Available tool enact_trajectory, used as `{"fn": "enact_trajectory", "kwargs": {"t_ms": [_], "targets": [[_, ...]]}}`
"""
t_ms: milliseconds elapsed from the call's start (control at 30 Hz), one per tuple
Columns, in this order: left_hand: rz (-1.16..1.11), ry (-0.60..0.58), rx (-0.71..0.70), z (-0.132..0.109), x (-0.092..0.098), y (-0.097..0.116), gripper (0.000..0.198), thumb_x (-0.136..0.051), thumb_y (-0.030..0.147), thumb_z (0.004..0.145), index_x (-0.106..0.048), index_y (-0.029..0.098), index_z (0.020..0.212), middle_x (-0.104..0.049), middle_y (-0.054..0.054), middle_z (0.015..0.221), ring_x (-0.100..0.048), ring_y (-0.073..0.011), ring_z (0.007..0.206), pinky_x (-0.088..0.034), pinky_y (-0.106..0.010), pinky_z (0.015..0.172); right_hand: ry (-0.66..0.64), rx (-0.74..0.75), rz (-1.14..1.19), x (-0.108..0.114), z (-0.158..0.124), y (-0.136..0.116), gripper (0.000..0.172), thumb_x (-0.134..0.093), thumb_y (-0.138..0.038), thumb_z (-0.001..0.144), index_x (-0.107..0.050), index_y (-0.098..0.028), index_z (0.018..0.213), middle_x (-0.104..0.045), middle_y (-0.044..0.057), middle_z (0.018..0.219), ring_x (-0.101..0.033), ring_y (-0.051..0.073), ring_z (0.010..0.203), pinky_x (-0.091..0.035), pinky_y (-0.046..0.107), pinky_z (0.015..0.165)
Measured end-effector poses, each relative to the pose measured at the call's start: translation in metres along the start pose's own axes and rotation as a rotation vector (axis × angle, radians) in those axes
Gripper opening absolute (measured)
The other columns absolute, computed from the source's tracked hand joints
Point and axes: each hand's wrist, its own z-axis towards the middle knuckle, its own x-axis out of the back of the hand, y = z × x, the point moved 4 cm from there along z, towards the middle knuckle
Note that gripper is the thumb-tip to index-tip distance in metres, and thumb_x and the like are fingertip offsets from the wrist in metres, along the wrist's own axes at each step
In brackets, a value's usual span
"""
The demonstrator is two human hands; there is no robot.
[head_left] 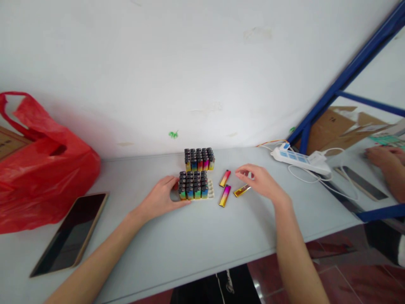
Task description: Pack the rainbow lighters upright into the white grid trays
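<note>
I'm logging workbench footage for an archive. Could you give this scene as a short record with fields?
Left hand: curved round the left side of a white plastic slotted tray of upright black-topped lighters
Loose on pale grey table: red-and-yellow lighter, magenta-and-yellow lighter, shiny gold lighter
Right hand: by the gold lighter; whether it grips anything is unclear
Behind tray: second block of black-topped lighters
Left side: red plastic bag, rectangular black-screened device
Right side: white plastic power strip; another person's hands beyond blue metal frame

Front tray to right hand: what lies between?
In the head view, two loose lighters: a red-yellow one and a purple-yellow one. The right hand partly hides a third, gold one.
</note>
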Motion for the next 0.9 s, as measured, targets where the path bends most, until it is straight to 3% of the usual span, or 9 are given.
{"fn": "enact_trajectory", "kwargs": {"t_ms": [100,233,367,500,600,667,767,833,900], "targets": [[0.000,0.003,0.003,0.000,0.000,0.000,0.051,-0.083,0.068,0.078,-0.061,0.024,0.090,-0.071,-0.005,0.095,-0.069,-0.0278,0.087,-0.056,-0.040,0.081,-0.080,-0.037,-0.001,0.013,-0.014,0.027,0.030,-0.078,-0.046,0.094,-0.083,-0.025,0.115,-0.077,0.011,0.120,-0.071,0.028,0.107,-0.056,0.039,0.088],[0.000,-0.001,-0.004,0.001,-0.001,0.000,0.052,-0.083,0.070,0.078,-0.061,0.024,0.090,-0.069,-0.004,0.092,-0.068,-0.0275,0.084,-0.057,-0.040,0.080,-0.177,-0.051,-0.027,0.012,-0.029,0.043,0.026,-0.083,-0.043,0.090,-0.084,-0.024,0.107,-0.074,0.012,0.119,-0.068,0.030,0.114,-0.052,0.049,0.107],[-0.012,0.008,-0.014,0.001,-0.001,0.000,0.054,-0.082,0.071,0.079,-0.061,0.022,0.090,-0.070,-0.006,0.094,-0.068,-0.0279,0.085,-0.058,-0.042,0.079,-0.168,-0.084,0.116,0.012,-0.035,0.045,0.029,-0.083,-0.049,0.089,-0.078,-0.022,0.097,-0.073,0.010,0.109,-0.068,0.028,0.103,-0.055,0.044,0.095],[-0.013,-0.001,-0.020,0.001,0.001,0.002,0.053,-0.081,0.070,0.080,-0.061,0.022,0.093,-0.070,-0.006,0.094,-0.068,-0.0275,0.085,-0.058,-0.043,0.080,0.002,-0.190,0.452,0.012,-0.031,0.047,0.043,-0.089,-0.059,0.081,-0.076,-0.022,0.098,-0.074,0.008,0.103,-0.070,0.026,0.098,-0.057,0.041,0.090],[-0.016,0.009,-0.022,0.001,0.002,0.002,0.050,-0.082,0.066,0.080,-0.061,0.023,0.091,-0.069,-0.005,0.093,-0.067,-0.0269,0.083,-0.057,-0.042,0.078,0.216,-0.261,0.702,0.005,-0.021,0.036,0.053,-0.091,-0.069,0.072,-0.072,-0.024,0.096,-0.072,0.006,0.094,-0.070,0.025,0.092,-0.059,0.042,0.088],[-0.017,0.019,-0.018,0.001,0.002,0.002,0.049,-0.084,0.065,0.078,-0.060,0.023,0.088,-0.068,-0.004,0.091,-0.066,-0.0269,0.082,-0.057,-0.042,0.077,0.260,-0.289,0.865,-0.005,-0.010,0.019,0.057,-0.086,-0.073,0.074,-0.068,-0.026,0.099,-0.070,0.005,0.094,-0.070,0.024,0.089,-0.060,0.041,0.084],[-0.031,0.015,-0.017,0.001,0.001,-0.001,0.049,-0.084,0.066,0.077,-0.060,0.024,0.087,-0.068,-0.003,0.090,-0.066,-0.0272,0.082,-0.056,-0.043,0.077,0.151,-0.238,1.067,-0.019,0.013,-0.017,0.053,-0.082,-0.069,0.081,-0.060,-0.029,0.107,-0.068,-0.001,0.091,-0.065,0.017,0.073,-0.059,0.036,0.075],[-0.046,-0.001,-0.020,0.001,0.001,-0.004,0.050,-0.083,0.068,0.078,-0.061,0.023,0.088,-0.068,-0.004,0.092,-0.067,-0.0275,0.084,-0.057,-0.043,0.079,0.058,-0.207,1.100,-0.026,0.028,-0.036,0.050,-0.076,-0.069,0.087,-0.055,-0.030,0.109,-0.060,-0.007,0.077,-0.047,0.011,0.053,-0.049,0.028,0.058],[-0.058,-0.022,-0.022,0.002,0.001,-0.006,0.051,-0.083,0.069,0.079,-0.062,0.023,0.088,-0.069,-0.005,0.093,-0.067,-0.0279,0.085,-0.058,-0.042,0.078,-0.003,-0.201,1.030,-0.035,0.042,-0.047,0.050,-0.070,-0.073,0.089,-0.053,-0.030,0.108,-0.045,-0.012,0.064,-0.026,0.009,0.046,-0.031,0.023,0.046]]}}
